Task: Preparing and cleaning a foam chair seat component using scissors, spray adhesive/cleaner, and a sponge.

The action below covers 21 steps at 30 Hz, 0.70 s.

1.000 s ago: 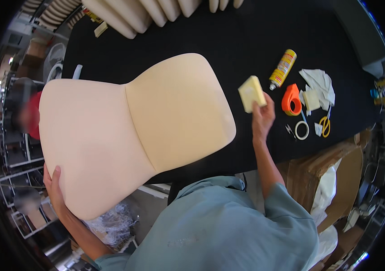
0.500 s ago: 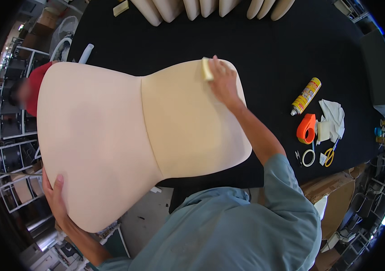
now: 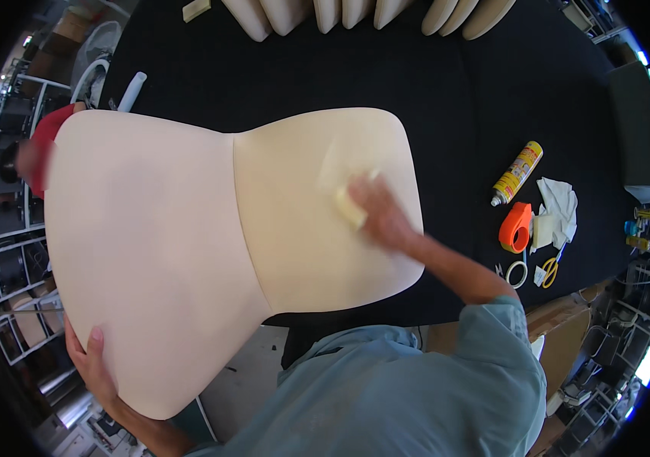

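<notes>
A large beige padded chair shell (image 3: 150, 228), with a seam across its narrow middle, lies over the black table and out past its near left edge. My left hand (image 3: 94, 365) grips the shell's lower left edge, thumb on top and fingers partly hidden at the side. On the shell's right-hand section, my right hand (image 3: 384, 209), blurred by motion, presses a pale yellow sponge (image 3: 351, 209) to the surface. A faint wet-looking streak shows just above the sponge.
Right of the shell lie a yellow spray can (image 3: 517, 173), an orange tape dispenser (image 3: 515, 228), a white cloth (image 3: 558, 207), a tape roll (image 3: 517, 274) and yellow-handled scissors (image 3: 549, 273). Several beige padded pieces (image 3: 340, 11) line the far edge. A person in red (image 3: 47, 145) stands at the left.
My right hand has moved the sponge from the shell's far right corner down toward the middle of that section. The shell has shifted slightly left and nearer, with my left hand still on its edge.
</notes>
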Tool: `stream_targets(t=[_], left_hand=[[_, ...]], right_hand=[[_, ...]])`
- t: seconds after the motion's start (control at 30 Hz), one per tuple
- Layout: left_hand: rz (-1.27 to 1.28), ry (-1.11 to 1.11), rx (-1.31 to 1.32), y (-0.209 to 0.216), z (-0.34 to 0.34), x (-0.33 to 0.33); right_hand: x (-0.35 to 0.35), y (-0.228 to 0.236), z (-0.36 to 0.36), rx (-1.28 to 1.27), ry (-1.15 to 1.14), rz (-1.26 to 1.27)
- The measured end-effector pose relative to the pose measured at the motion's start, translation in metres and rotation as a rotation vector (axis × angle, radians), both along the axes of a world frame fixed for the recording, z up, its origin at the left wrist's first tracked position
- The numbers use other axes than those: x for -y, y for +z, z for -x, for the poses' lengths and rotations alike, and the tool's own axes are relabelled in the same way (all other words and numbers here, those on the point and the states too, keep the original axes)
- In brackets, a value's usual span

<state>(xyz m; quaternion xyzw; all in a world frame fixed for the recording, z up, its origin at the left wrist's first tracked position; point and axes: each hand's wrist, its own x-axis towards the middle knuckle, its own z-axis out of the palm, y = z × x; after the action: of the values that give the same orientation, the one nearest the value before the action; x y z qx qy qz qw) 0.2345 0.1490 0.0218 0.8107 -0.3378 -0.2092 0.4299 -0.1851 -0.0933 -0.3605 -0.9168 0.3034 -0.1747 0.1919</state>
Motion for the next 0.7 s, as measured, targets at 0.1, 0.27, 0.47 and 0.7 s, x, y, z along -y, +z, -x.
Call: stream_targets(t=[0.1,0.27,0.47,0.7], left_hand=[[0.002,-0.025,-0.017,-0.009,-0.010,0.001],[0.017,-0.072,-0.002,-0.013,-0.012,0.013],[-0.024,-0.064,0.005,-0.005,-0.003,0.015],[-0.016,-0.015,-0.006,-0.006,-0.005,0.010]], right_hand=[[-0.009,0.040,-0.011,-0.145,0.310,0.040],[0.142,0.026,-0.053,-0.125,-0.476,0.235],[0.071,0.008,-0.105,-0.168,0.282,0.179],[0.086,0.047,-0.061,-0.319,-0.073,0.164]])
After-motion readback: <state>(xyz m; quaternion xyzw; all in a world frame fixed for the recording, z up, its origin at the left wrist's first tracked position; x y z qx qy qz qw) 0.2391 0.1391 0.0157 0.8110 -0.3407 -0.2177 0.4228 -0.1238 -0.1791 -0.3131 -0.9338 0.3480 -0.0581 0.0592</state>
